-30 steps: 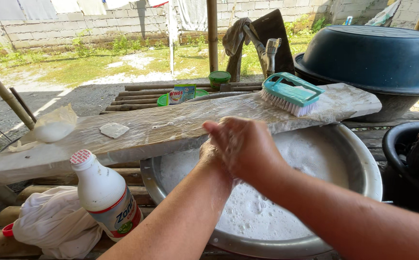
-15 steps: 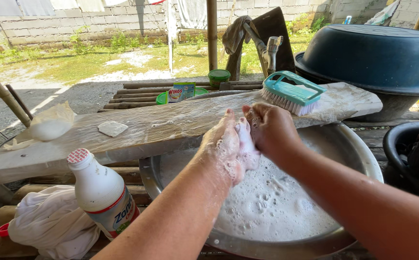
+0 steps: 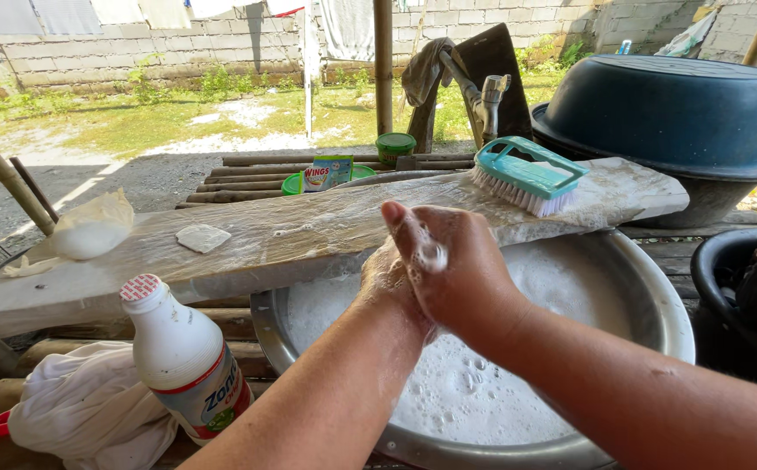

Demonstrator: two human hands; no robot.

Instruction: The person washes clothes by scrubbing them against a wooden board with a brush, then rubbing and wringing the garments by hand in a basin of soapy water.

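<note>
Suds [image 3: 474, 392] fill the metal basin [image 3: 657, 296] at near centre, and both hands work just above that foam. The right hand [image 3: 452, 274] lies over the left hand [image 3: 387, 283], the two pressed together and coated in lather; whether a small piece of cloth is pinched between them cannot be told, since the right hand covers the palms. Fingers are curled closed against each other rather than spread.

To do this rubbing well, I would judge that the hands should stay low over the basin so drips fall back in, and that the pressure should come from the heel of the upper hand.

Just beyond the hands a wet wooden washboard plank [image 3: 265, 244] spans the basin's far rim, with a teal scrub brush [image 3: 526, 174] resting on its right part and a small soap sliver [image 3: 203, 237] on its left. At near left a white plastic bottle [image 3: 183, 361] with a red-and-white cap stands upright beside a white bundled cloth [image 3: 83, 409]. Far right, an upturned dark blue tub [image 3: 666, 109] sits on another tub.
</note>
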